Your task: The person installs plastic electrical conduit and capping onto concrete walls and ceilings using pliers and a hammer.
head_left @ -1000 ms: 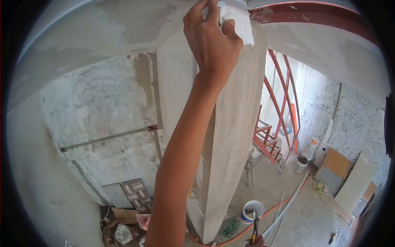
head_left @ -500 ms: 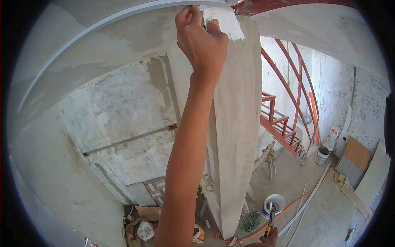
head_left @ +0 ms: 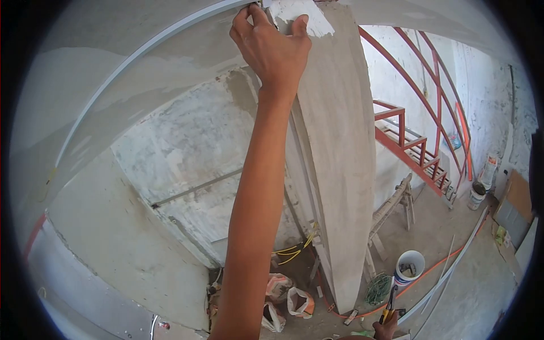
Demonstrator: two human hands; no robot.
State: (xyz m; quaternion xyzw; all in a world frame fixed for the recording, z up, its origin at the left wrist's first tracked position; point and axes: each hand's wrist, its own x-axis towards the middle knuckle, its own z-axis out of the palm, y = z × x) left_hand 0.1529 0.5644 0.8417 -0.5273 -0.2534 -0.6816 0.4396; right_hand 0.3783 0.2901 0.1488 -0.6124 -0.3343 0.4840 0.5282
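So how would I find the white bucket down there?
Find the tall grey concrete column in the middle and follow it to the floor. The white bucket stands just right of its foot, beside an orange hose. It is the only round, open-topped white thing there.

left hand (head_left: 271, 50): bare, no glove, ring or watch visible; knuckles and thumb in plain view
left forearm (head_left: 255, 215): bare for all its visible length, no sleeve, long and slim
left wrist: uncovered, no band
right hand (head_left: 385, 330): only a sliver shows at the bottom edge, bare; sleeve cannot be told
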